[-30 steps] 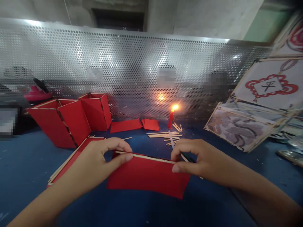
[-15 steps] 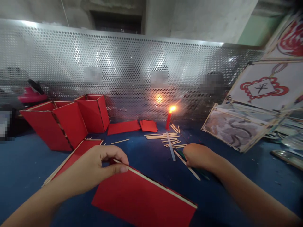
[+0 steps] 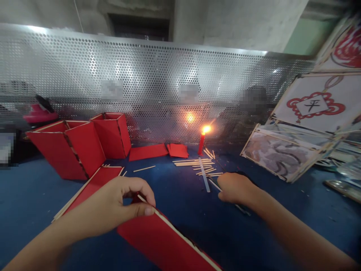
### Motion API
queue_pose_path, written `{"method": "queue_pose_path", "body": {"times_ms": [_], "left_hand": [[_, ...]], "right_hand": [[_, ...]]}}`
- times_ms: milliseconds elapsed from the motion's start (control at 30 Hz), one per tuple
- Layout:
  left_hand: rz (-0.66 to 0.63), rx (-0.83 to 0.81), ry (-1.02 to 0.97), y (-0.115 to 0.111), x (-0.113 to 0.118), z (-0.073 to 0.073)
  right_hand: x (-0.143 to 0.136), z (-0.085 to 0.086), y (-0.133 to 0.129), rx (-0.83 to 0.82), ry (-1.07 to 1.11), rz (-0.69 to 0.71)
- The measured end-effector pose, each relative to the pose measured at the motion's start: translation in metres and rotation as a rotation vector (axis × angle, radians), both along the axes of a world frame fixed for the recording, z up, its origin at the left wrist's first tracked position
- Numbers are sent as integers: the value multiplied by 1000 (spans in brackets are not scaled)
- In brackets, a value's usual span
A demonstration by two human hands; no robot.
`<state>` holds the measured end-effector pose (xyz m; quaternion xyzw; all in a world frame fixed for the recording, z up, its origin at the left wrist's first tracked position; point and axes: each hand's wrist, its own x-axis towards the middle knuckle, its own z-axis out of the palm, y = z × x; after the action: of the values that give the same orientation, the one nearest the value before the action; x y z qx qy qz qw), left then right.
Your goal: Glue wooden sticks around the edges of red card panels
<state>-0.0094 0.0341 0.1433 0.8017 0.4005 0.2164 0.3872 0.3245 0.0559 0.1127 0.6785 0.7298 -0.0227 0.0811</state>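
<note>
My left hand [image 3: 135,199] is closed in a pinch on the upper edge of a red panel [image 3: 158,237], which has pale wooden sticks along that edge and dark marks on it. The panel leans towards me and runs out of the bottom of the view. My right hand [image 3: 235,190] is closed low over the table. A slim pale length [image 3: 214,183] juts from its fingers, and a dark shape [image 3: 251,179] shows behind it; what exactly it grips is hidden. Just left of it lie a translucent glue stick [image 3: 204,176] and several short wooden sticks [image 3: 193,162].
A lit red candle [image 3: 201,145] stands beyond the sticks. Red open boxes [image 3: 84,150] stand at left, another red panel [image 3: 104,178] before them. Red sheets [image 3: 148,151] lie near the perforated metal screen [image 3: 158,82]. A painted paper-and-stick frame [image 3: 278,152] rises at right.
The red panel has swung, its near end dropping out of view, while my left hand keeps its pinch. My right hand has closed around something; the pale wooden strip beneath it no longer shows whole.
</note>
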Motion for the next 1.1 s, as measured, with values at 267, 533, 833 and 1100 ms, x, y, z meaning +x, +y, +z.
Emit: {"method": "queue_pose_path", "body": {"times_ms": [267, 533, 833, 1100], "left_hand": [[-44, -113, -104, -1, 1, -1], [-41, -162, -186, -1, -2, -1], [-57, -270, -329, 3, -5, -2], [-90, -278, -365, 6, -6, -1]], "right_hand": [[-14, 38, -30, 129, 352, 395], [-54, 37, -62, 173, 680, 672], [-62, 31, -67, 180, 717, 780], [-61, 32, -71, 263, 697, 826]]}}
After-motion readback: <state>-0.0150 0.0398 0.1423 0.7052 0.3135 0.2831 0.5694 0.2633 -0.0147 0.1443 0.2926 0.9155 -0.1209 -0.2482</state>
